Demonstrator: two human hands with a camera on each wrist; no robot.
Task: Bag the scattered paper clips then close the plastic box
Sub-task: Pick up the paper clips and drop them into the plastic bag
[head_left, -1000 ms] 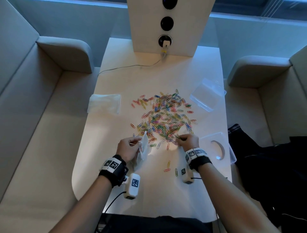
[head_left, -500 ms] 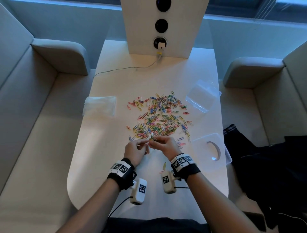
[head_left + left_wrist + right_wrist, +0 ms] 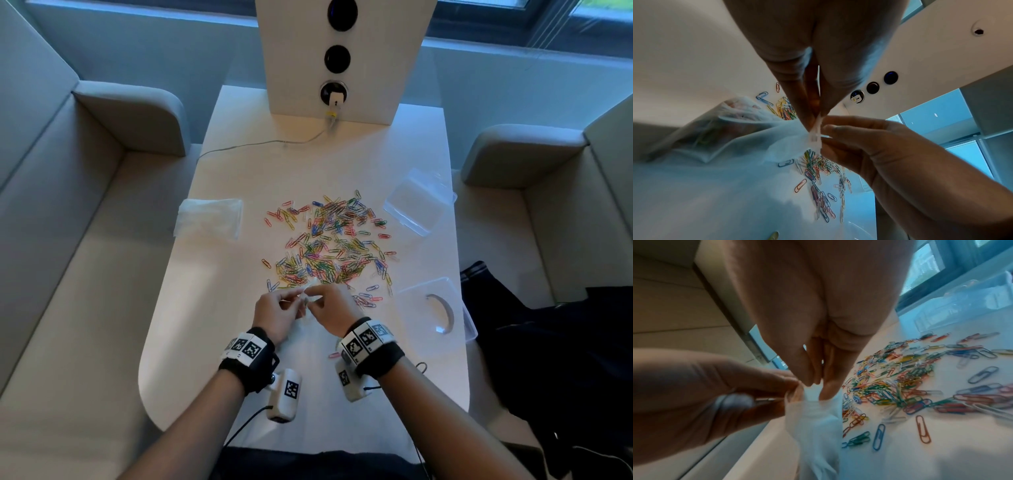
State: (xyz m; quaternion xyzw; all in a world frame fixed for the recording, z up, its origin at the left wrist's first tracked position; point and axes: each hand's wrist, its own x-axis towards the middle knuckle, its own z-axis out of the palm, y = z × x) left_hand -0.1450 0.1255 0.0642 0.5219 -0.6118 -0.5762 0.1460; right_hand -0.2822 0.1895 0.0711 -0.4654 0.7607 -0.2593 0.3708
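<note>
Paper clips (image 3: 330, 245) — scattered mid-table | left hand (image 3: 275, 317) and right hand (image 3: 330, 310) — each pinching the small clear bag (image 3: 813, 415) at its mouth | plastic box (image 3: 419, 200) lies open

Two hands, the left hand (image 3: 274, 317) and the right hand (image 3: 330, 308), meet on one thin plastic bag (image 3: 764, 139). Coloured paper clips (image 3: 334, 245) lie in a heap too many to count. One clear plastic box (image 3: 416, 202), one clear lid (image 3: 436, 313), one flat stack of bags (image 3: 209, 218), three round sockets (image 3: 337, 58) on the panel
</note>
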